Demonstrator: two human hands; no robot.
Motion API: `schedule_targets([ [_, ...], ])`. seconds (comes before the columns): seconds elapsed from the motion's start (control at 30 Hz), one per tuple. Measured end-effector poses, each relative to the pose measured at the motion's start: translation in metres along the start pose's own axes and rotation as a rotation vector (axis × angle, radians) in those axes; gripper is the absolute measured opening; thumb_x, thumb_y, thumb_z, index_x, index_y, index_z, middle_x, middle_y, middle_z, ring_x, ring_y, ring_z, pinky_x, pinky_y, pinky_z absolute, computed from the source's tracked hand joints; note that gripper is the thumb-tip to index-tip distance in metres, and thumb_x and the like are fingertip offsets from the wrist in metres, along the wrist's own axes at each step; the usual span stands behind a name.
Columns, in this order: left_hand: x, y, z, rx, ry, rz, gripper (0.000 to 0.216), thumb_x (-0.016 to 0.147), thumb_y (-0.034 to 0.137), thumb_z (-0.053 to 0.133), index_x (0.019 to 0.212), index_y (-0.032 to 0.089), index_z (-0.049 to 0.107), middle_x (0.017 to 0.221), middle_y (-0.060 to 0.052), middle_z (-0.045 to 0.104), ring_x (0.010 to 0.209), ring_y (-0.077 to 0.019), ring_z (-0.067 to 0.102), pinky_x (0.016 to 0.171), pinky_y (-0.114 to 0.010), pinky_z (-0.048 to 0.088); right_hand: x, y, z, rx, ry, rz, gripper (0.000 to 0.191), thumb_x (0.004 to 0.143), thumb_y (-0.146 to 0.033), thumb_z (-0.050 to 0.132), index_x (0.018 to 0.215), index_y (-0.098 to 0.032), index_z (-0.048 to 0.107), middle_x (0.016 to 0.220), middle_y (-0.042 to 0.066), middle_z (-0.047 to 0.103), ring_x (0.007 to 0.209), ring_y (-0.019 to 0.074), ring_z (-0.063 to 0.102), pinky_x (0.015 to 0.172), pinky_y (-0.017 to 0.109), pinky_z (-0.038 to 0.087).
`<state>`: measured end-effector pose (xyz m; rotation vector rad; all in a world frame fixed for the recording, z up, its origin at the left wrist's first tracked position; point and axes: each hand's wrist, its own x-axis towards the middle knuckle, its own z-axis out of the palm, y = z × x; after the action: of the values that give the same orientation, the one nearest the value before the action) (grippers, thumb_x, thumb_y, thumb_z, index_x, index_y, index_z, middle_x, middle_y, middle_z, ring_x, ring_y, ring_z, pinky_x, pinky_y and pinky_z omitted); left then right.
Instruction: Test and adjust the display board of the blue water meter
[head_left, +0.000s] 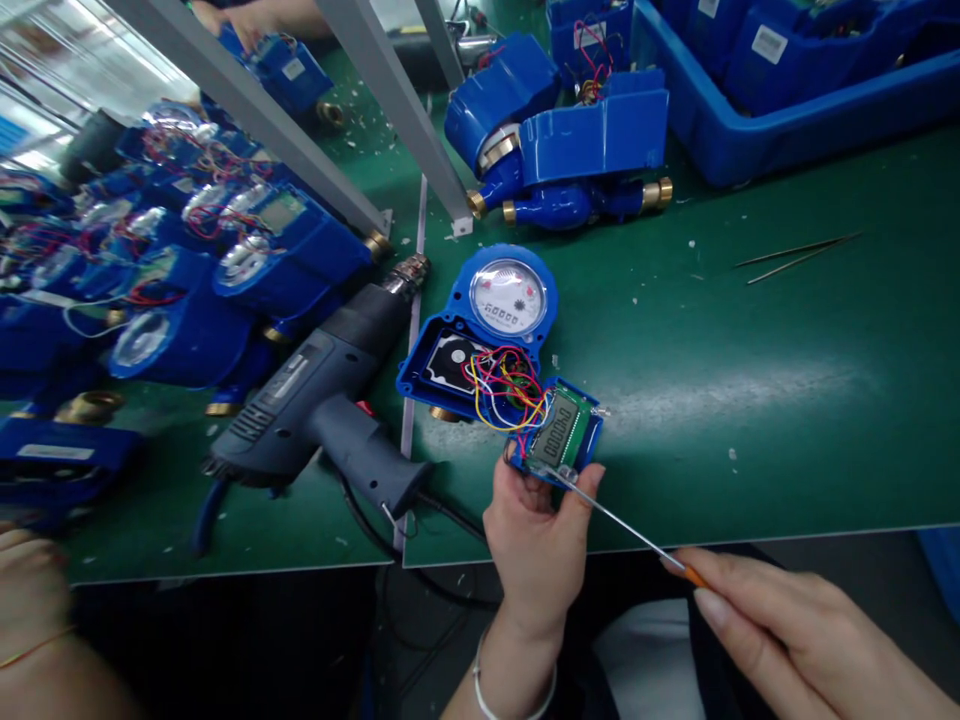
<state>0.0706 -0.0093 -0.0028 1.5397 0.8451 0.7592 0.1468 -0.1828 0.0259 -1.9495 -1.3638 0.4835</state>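
A blue water meter (495, 330) lies opened on the green mat, its round dial up and coloured wires (506, 385) spilling from its box. My left hand (536, 545) grips the small blue display module (559, 432) with its LCD facing up, at the table's front edge. My right hand (780, 625) pinches a thin screwdriver (622, 523) whose tip rests at the module's lower edge, beside my left thumb.
A grey heat gun (322, 390) lies left of the meter. Several blue meters (187, 270) crowd the left side, more lie at the back (559, 140). A blue bin (795, 110) stands back right. Tweezers (795, 255) rest on the mat. Another person's hand (34, 590) shows bottom left.
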Motion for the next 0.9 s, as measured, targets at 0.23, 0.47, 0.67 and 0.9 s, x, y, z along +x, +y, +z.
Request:
schedule_targets([
  [0.23, 0.003, -0.002, -0.003, -0.050, -0.014, -0.006, 0.039, 0.068, 0.012, 0.075, 0.101, 0.021, 0.056, 0.093, 0.004, 0.071, 0.086, -0.0073, 0.067, 0.078, -0.010, 0.052, 0.011, 0.000, 0.010, -0.037, 0.129, -0.080, 0.028, 0.092, -0.015, 0.037, 0.101, -0.006, 0.062, 0.078, 0.009, 0.069, 0.072, 0.0143, 0.068, 0.074, 0.017, 0.055],
  [0.47, 0.005, -0.004, -0.004, -0.082, -0.013, -0.024, 0.041, 0.068, 0.013, 0.075, 0.103, 0.019, 0.055, 0.097, 0.001, 0.071, 0.088, -0.0099, 0.067, 0.079, -0.013, 0.053, 0.017, -0.003, 0.009, -0.056, 0.123, -0.093, 0.029, 0.093, -0.015, 0.035, 0.102, -0.007, 0.061, 0.076, 0.008, 0.068, 0.069, 0.0144, 0.068, 0.070, 0.017, 0.056],
  [0.67, 0.003, -0.004, 0.000, -0.022, 0.042, -0.052, 0.041, 0.065, 0.016, 0.078, 0.100, 0.016, 0.056, 0.089, -0.001, 0.071, 0.079, -0.0125, 0.069, 0.074, -0.018, 0.056, 0.010, -0.005, -0.005, -0.208, 0.034, -0.162, 0.029, 0.092, -0.012, 0.031, 0.109, -0.004, 0.054, 0.068, 0.006, 0.065, 0.056, 0.0126, 0.065, 0.069, 0.019, 0.056],
  [0.9, 0.000, -0.007, 0.001, 0.027, 0.066, -0.046, 0.042, 0.065, 0.018, 0.078, 0.100, 0.017, 0.055, 0.089, 0.000, 0.071, 0.080, -0.0122, 0.068, 0.075, -0.018, 0.055, 0.006, -0.006, -0.010, -0.223, 0.028, -0.151, 0.029, 0.091, -0.011, 0.031, 0.108, -0.005, 0.054, 0.065, 0.004, 0.064, 0.053, 0.0132, 0.064, 0.066, 0.020, 0.056],
])
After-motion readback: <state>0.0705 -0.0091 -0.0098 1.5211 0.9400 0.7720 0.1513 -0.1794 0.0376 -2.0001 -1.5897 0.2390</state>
